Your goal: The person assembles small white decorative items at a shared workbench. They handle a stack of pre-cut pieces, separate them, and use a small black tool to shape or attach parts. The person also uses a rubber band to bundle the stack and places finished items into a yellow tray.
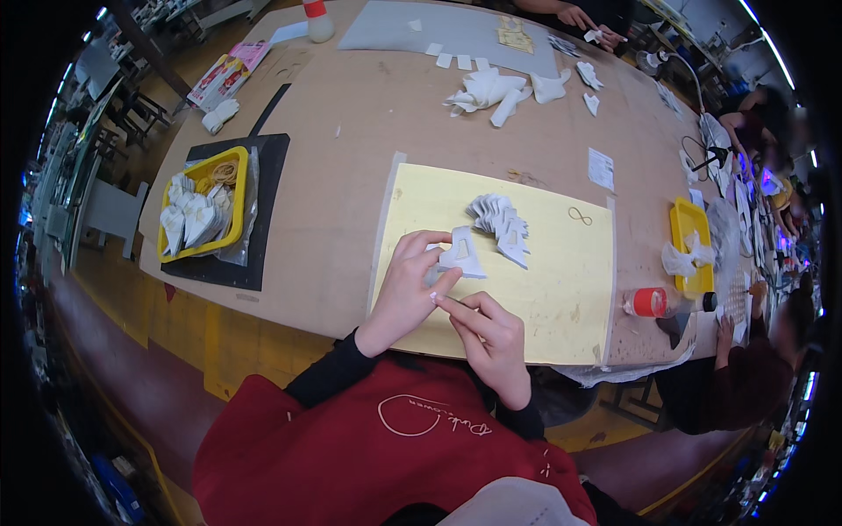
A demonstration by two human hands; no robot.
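Observation:
My left hand [399, 294] is closed on a small white cut piece [467, 261] with a window-like opening, held over a pale yellow sheet [561, 307]. In my right hand [495, 342], the fingers pinch a thin stick-like tool [452, 302]. Its tip, with a bit of white at it, is close to my left fingers; whether they touch I cannot tell. Just beyond the held piece, a fanned row of similar white pieces [496, 219] lies on the sheet. A twisted rubber band [580, 216] rests farther right on it.
To the left, a yellow tray [243, 188] holds white pieces and rubber bands on a black board [274, 184]. A red-labelled bottle [649, 302] and another yellow tray [697, 279] are at right. White scraps [487, 90] lie beyond. Another person's hands [579, 17] work across the table.

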